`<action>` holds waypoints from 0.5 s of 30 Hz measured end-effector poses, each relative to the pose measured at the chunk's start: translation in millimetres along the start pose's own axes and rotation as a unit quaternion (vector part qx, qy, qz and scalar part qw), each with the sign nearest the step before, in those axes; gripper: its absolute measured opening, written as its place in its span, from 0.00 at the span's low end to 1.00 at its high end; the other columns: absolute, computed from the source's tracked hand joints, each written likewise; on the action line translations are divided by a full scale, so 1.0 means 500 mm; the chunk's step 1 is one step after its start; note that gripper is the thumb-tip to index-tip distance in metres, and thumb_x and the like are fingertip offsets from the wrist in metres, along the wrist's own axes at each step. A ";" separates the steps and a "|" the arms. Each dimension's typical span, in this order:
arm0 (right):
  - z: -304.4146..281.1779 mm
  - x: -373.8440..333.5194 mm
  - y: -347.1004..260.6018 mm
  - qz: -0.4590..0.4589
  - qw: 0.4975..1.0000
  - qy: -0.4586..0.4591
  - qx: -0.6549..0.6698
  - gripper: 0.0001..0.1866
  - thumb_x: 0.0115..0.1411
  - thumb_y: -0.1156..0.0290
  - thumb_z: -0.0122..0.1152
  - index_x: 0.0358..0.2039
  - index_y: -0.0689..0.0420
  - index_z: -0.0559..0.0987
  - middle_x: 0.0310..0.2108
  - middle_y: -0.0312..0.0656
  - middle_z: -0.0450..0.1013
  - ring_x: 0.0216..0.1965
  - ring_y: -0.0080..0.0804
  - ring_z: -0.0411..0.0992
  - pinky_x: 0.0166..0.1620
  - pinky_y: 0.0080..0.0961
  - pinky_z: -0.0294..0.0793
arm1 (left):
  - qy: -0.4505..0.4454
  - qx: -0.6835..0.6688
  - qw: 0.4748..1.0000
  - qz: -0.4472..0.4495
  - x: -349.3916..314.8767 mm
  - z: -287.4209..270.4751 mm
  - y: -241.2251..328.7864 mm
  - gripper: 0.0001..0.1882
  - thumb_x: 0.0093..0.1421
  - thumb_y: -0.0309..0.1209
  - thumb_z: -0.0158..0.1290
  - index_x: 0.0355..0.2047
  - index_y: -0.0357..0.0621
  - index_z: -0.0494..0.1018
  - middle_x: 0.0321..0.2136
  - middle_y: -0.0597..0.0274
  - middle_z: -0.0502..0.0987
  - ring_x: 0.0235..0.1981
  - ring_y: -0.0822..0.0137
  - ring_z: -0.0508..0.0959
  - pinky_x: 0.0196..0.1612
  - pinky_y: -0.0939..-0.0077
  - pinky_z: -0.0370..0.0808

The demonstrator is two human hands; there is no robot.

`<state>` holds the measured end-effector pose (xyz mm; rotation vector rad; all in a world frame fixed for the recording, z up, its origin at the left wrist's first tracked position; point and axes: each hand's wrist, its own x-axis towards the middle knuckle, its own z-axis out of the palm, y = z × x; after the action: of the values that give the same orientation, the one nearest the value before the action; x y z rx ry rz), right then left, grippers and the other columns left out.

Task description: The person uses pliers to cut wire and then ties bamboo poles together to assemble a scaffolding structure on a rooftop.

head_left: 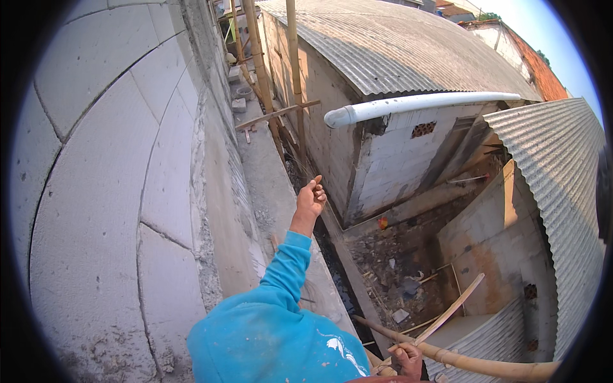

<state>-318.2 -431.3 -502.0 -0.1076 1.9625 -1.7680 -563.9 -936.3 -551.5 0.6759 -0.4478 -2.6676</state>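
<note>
Left hand (311,199) mid-scene, reaching out over the edge of the concrete ledge (267,175); clenched, fingers curled in, anything pinched too small to make out. Right hand (409,359) near, low right, fingers bent at the bamboo pole (466,359); can't tell whether it grips the pole or something else. Pole runs near side toward the right, well apart from left hand, just beside right hand. Wooden plank (452,309) slants up and away from the pole by that hand. Block wall (96,198) at left, white pipe (421,106) far right of left hand. Writing: pale mark (340,350) on the blue garment (255,335), unclear whether print or stain.
</note>
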 end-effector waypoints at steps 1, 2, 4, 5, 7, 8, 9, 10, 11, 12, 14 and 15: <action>-0.008 0.011 -0.002 -0.023 0.983 0.051 0.175 0.12 0.67 0.65 0.57 0.37 0.62 0.80 0.19 0.34 0.71 0.20 0.24 0.70 0.27 0.24 0.69 | -0.002 0.005 1.000 -0.002 -0.006 0.002 -0.003 0.13 0.71 0.34 0.45 0.50 0.43 0.73 0.23 0.68 0.69 0.18 0.76 0.65 0.20 0.80 0.63; -0.015 0.023 0.002 -0.032 0.978 0.135 0.153 0.13 0.68 0.64 0.56 0.37 0.62 0.80 0.19 0.32 0.69 0.20 0.21 0.67 0.26 0.22 0.67 | -0.003 0.009 1.000 -0.005 -0.014 0.005 -0.008 0.13 0.71 0.34 0.46 0.51 0.43 0.73 0.23 0.69 0.69 0.18 0.76 0.65 0.21 0.80 0.63; -0.019 0.052 0.029 -0.060 0.964 0.257 0.032 0.13 0.68 0.65 0.55 0.37 0.63 0.80 0.19 0.33 0.69 0.20 0.21 0.67 0.26 0.23 0.66 | -0.006 0.018 1.000 -0.007 -0.032 0.015 -0.022 0.13 0.70 0.34 0.47 0.51 0.45 0.73 0.24 0.69 0.69 0.19 0.76 0.65 0.22 0.80 0.64; -0.016 0.072 0.050 -0.080 0.950 0.294 -0.065 0.11 0.67 0.69 0.54 0.35 0.64 0.79 0.20 0.36 0.70 0.20 0.23 0.69 0.27 0.25 0.67 | -0.009 0.022 1.000 -0.010 -0.041 0.021 -0.027 0.13 0.70 0.34 0.48 0.51 0.45 0.73 0.24 0.69 0.69 0.19 0.76 0.65 0.22 0.80 0.64; -0.003 0.086 0.095 -0.092 0.923 0.303 -0.216 0.09 0.64 0.71 0.55 0.34 0.63 0.80 0.22 0.43 0.74 0.23 0.33 0.74 0.31 0.31 0.70 | -0.007 0.026 1.000 -0.013 -0.052 0.035 -0.030 0.14 0.69 0.34 0.49 0.52 0.46 0.74 0.24 0.70 0.69 0.20 0.76 0.64 0.23 0.80 0.64; 0.009 0.085 0.117 -0.067 0.920 0.272 -0.274 0.09 0.63 0.71 0.55 0.35 0.62 0.80 0.23 0.44 0.75 0.25 0.36 0.75 0.32 0.33 0.71 | -0.007 0.027 1.000 -0.015 -0.056 0.041 -0.030 0.14 0.69 0.34 0.50 0.52 0.47 0.74 0.25 0.70 0.69 0.21 0.76 0.64 0.23 0.80 0.64; 0.024 0.080 0.136 -0.054 0.917 0.239 -0.316 0.09 0.62 0.70 0.55 0.35 0.61 0.80 0.24 0.45 0.76 0.26 0.39 0.76 0.33 0.34 0.71 | 0.001 0.028 1.000 -0.005 -0.058 0.047 -0.029 0.14 0.69 0.33 0.51 0.52 0.47 0.74 0.25 0.70 0.69 0.22 0.76 0.64 0.24 0.80 0.64; 0.036 0.075 0.149 -0.012 0.910 0.212 -0.356 0.09 0.61 0.70 0.55 0.35 0.60 0.80 0.25 0.47 0.77 0.27 0.42 0.77 0.33 0.35 0.72 | 0.003 0.032 0.999 -0.002 -0.059 0.050 -0.026 0.14 0.69 0.33 0.51 0.53 0.46 0.73 0.25 0.70 0.68 0.22 0.76 0.63 0.24 0.81 0.63; 0.049 0.069 0.158 -0.046 0.900 0.193 -0.388 0.09 0.60 0.70 0.55 0.35 0.60 0.81 0.26 0.47 0.77 0.28 0.44 0.77 0.34 0.36 0.73 | 0.007 0.036 0.999 0.002 -0.060 0.052 -0.022 0.14 0.69 0.34 0.51 0.53 0.46 0.73 0.25 0.70 0.67 0.23 0.76 0.63 0.24 0.81 0.63; 0.062 0.064 0.162 -0.050 0.889 0.180 -0.418 0.09 0.60 0.70 0.55 0.36 0.59 0.81 0.27 0.48 0.77 0.29 0.46 0.78 0.34 0.36 0.73 | 0.011 0.037 0.999 0.009 -0.059 0.053 -0.017 0.15 0.69 0.34 0.51 0.54 0.46 0.72 0.25 0.70 0.67 0.23 0.76 0.62 0.25 0.81 0.63; 0.073 0.054 0.148 -0.023 0.897 0.110 -0.428 0.10 0.59 0.69 0.56 0.37 0.58 0.81 0.27 0.49 0.77 0.30 0.46 0.78 0.34 0.36 0.73 | 0.023 0.033 0.999 0.018 -0.056 0.050 -0.002 0.14 0.70 0.35 0.50 0.52 0.45 0.72 0.24 0.71 0.66 0.21 0.77 0.61 0.23 0.82 0.61; 0.071 0.049 0.134 0.008 0.913 0.053 -0.406 0.11 0.59 0.68 0.57 0.38 0.58 0.81 0.26 0.48 0.77 0.29 0.44 0.78 0.34 0.35 0.73 | 0.030 0.028 0.999 0.017 -0.053 0.048 0.007 0.14 0.70 0.36 0.50 0.52 0.45 0.73 0.23 0.72 0.66 0.21 0.77 0.61 0.22 0.82 0.60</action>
<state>-307.6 -462.4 -574.3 -0.2720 2.6423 -0.8496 -553.3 -923.7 -519.8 0.7565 -0.5149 -2.6031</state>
